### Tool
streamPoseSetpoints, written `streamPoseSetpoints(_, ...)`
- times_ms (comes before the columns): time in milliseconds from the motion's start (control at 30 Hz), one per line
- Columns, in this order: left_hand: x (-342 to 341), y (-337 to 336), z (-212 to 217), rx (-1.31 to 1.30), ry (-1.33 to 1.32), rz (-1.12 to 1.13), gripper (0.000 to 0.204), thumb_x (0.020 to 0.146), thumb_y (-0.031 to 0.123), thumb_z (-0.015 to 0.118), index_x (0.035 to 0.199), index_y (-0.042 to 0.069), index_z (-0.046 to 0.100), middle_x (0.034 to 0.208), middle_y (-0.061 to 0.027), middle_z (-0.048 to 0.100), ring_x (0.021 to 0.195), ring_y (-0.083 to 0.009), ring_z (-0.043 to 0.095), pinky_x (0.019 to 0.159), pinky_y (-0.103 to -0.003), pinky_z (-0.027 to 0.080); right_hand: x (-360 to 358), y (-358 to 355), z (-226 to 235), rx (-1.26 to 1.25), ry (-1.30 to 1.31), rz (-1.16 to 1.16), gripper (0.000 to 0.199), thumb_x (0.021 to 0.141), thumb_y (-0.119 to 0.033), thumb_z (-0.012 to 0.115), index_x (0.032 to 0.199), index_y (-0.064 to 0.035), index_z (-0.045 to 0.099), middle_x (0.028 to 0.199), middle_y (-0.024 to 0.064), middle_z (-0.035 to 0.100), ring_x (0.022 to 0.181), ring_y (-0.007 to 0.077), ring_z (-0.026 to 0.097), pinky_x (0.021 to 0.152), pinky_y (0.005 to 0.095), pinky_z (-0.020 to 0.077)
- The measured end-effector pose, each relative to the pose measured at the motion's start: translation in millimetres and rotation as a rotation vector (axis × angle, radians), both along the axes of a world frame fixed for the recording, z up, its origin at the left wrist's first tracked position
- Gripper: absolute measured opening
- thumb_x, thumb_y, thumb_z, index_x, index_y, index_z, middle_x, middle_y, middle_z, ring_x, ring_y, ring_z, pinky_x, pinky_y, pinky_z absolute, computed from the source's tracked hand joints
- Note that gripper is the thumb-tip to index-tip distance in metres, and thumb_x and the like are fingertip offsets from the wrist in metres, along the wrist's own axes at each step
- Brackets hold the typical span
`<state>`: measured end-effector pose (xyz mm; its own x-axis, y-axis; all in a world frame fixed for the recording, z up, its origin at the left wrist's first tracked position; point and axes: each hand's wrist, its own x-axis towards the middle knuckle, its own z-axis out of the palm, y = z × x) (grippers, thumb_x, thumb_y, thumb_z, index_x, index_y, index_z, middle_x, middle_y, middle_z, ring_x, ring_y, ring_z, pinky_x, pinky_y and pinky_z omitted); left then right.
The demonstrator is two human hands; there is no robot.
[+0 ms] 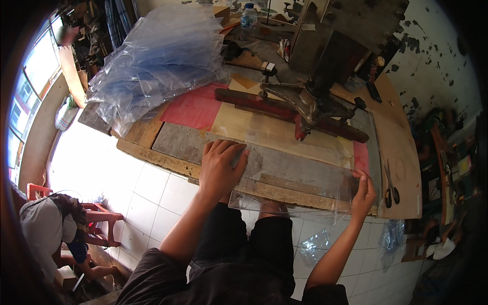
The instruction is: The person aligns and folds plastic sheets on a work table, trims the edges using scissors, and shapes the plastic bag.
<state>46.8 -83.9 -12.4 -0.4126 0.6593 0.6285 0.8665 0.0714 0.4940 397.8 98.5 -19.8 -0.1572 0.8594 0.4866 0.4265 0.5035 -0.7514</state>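
Note:
A clear plastic sheet (300,175) spans the space between my hands, over the front edge of the worktable, its lower edge drooping past it. At its upper left, my left hand (222,163) is closed with fingers bent and thumb against the plastic. My right hand (364,193) pinches the sheet's right edge near the table's front right. Just beyond the sheet stands a press with a red bar (284,114) across its foot, above a yellowish and pink surface. To the left lies a big pile of clear plastic sheets or bags (157,63).
Black-handled scissors (391,190) lie on the table's right side. A water bottle (248,16) stands at the back. Another person (56,229) sits low at the left by a red stool (101,218). Plastic scraps (315,245) lie on the tiled floor.

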Motion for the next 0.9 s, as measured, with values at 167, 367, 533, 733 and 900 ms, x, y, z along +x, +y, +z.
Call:
streamPoseSetpoints(167, -0.3, 0.5, 0.7, 0.003, 0.003, -0.001, 0.016, 0.088, 0.018, 0.072, 0.096, 0.005, 0.076, 0.097, -0.0084, 0.073, 0.096, -0.0278, 0.066, 0.093, -0.041, 0.046, 1.5, 0.9, -1.7, -0.017, -0.003, -0.011, 0.034, 0.108, -0.022, 0.050, 0.118, 0.0019, 0.071, 0.097, 0.0098, 0.074, 0.095, 0.0171, 0.065, 0.091, 0.0320, 0.0478)
streamPoseSetpoints(367, -0.2, 0.6, 0.6, 0.008, 0.001, -0.001, 0.015, 0.088, 0.017, 0.072, 0.096, 0.005, 0.076, 0.096, -0.0080, 0.073, 0.096, -0.0275, 0.066, 0.093, -0.040, 0.046, 2.1, 1.1, -3.0, -0.038, -0.017, -0.026, 0.034, 0.108, -0.023, 0.051, 0.119, 0.0017, 0.071, 0.095, 0.0089, 0.074, 0.094, 0.0148, 0.064, 0.090, 0.0298, 0.0470)
streamPoseSetpoints(533, -0.7, 0.5, 0.6, 0.016, 0.008, -0.003, 0.014, 0.088, 0.016, 0.071, 0.096, 0.005, 0.076, 0.095, -0.0076, 0.073, 0.095, -0.0266, 0.066, 0.093, -0.040, 0.046, 0.4, -0.5, -0.7, -0.037, -0.020, -0.024, 0.033, 0.108, -0.023, 0.052, 0.118, 0.0020, 0.071, 0.094, 0.0087, 0.074, 0.092, 0.0145, 0.064, 0.088, 0.0296, 0.0470)
streamPoseSetpoints(733, -1.1, 0.0, 0.0, 0.005, 0.007, -0.002, 0.014, 0.088, 0.016, 0.071, 0.096, 0.006, 0.076, 0.095, -0.0075, 0.073, 0.095, -0.0266, 0.066, 0.093, -0.041, 0.045, -0.8, -2.1, 0.9, -0.036, -0.022, -0.032, 0.033, 0.108, -0.023, 0.053, 0.116, 0.0026, 0.071, 0.091, 0.0089, 0.074, 0.089, 0.0141, 0.064, 0.085, 0.0297, 0.0476)
streamPoseSetpoints(900, -0.4, 0.4, 0.8, 0.007, 0.000, -0.002, 0.014, 0.088, 0.017, 0.071, 0.095, 0.006, 0.076, 0.095, -0.0075, 0.073, 0.095, -0.0266, 0.066, 0.094, -0.041, 0.045, 0.4, -0.2, -1.3, -0.042, -0.016, -0.034, 0.032, 0.107, -0.023, 0.054, 0.115, 0.0029, 0.072, 0.091, 0.0086, 0.074, 0.089, 0.0137, 0.064, 0.084, 0.0290, 0.0476)
